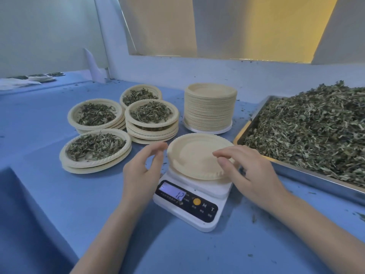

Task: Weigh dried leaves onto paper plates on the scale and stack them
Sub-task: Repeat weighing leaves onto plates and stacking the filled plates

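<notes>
An empty paper plate (194,153) lies on the white scale (189,202), whose display shows digits. My left hand (141,171) hovers just left of the plate's rim, fingers apart and holding nothing. My right hand (250,173) is over the plate's right edge, fingers spread; its thumb is at the rim. A tall stack of empty plates (210,107) stands behind the scale. Several stacks of plates filled with dried leaves (151,115) sit to the left. A metal tray (248,123) heaped with dried leaves (312,127) is at the right.
The blue table (49,125) carries scattered leaf crumbs. More filled plates (42,77) sit far back left beside white paper. A white wall with a window ledge runs behind. The table's front left edge drops away.
</notes>
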A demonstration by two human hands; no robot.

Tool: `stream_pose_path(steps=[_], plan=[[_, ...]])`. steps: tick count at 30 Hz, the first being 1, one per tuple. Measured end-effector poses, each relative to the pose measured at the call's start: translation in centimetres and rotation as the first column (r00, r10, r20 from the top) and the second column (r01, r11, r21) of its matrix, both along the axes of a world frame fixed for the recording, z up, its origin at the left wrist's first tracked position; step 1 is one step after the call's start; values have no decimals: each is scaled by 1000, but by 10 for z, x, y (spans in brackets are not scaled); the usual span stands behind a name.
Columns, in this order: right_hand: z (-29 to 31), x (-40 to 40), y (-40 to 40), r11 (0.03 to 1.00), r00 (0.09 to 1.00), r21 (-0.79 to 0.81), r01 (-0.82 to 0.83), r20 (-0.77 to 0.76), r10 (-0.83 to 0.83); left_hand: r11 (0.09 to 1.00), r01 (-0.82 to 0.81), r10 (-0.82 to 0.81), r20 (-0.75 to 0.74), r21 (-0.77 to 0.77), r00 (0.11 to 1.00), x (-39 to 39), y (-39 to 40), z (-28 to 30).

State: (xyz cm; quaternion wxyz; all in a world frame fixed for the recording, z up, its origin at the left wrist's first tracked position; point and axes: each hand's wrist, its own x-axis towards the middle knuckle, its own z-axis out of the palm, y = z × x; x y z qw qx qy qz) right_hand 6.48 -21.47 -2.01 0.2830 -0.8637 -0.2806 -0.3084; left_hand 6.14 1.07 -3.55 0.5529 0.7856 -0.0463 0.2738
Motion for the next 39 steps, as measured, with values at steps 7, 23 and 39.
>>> stream_pose_path(steps=[7,23,39], plan=[[-4,-1,1,1000,1000,29,-7,20,6,997,-39,40,-7,73,999,-6,7,-6],[-4,-15,3,976,981,-119,-184,41,190,994,-22,21,11,111,1000,-10,4,-3],[-13,-18,-3,923,940,-247,-296,94,327,992,-18,24,-50,127,998,-11,3,-4]])
